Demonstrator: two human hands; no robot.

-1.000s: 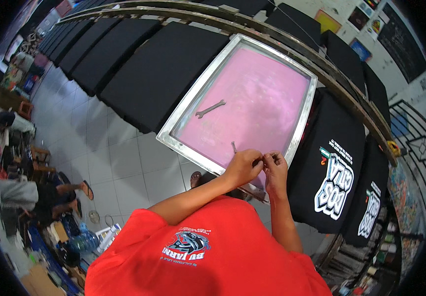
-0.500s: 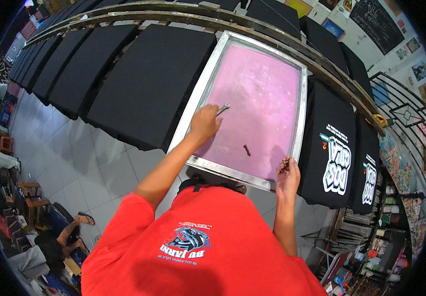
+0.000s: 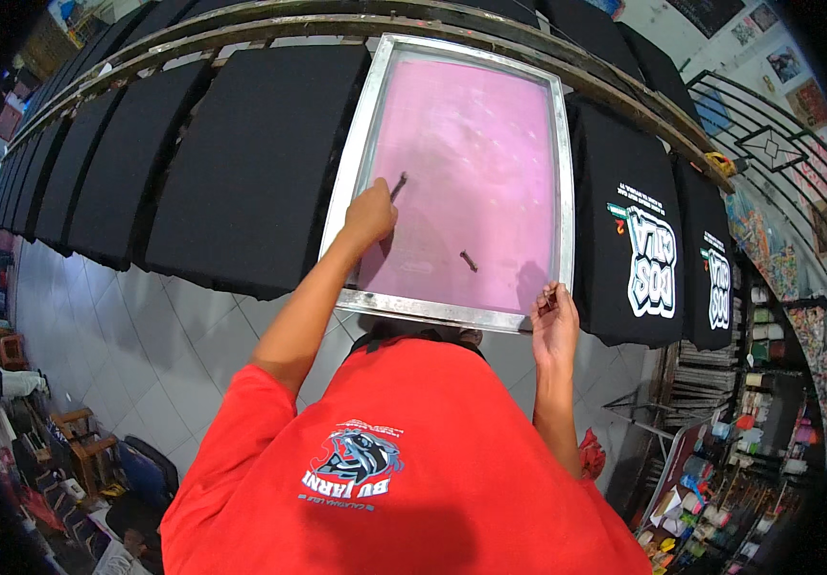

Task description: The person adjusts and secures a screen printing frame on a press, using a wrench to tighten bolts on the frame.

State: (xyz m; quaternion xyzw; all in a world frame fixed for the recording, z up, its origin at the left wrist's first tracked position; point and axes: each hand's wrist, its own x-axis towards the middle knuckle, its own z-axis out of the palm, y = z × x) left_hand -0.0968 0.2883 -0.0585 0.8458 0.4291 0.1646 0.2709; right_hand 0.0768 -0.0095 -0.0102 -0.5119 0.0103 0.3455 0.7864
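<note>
The left hand pinches a thin dark stick over the pink mesh screen. A second short dark piece lies on the mesh to its right, slanted. The right hand grips the smooth metal frame at the near edge.

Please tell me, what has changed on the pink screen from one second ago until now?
The two hands, together at the near edge of the frame before, have parted. The left hand reached up the pink screen and now holds a small dark tool. The right hand stayed at the frame's near right corner. A short dark piece lies on the mesh. Frame and black shirts are unchanged.
</note>
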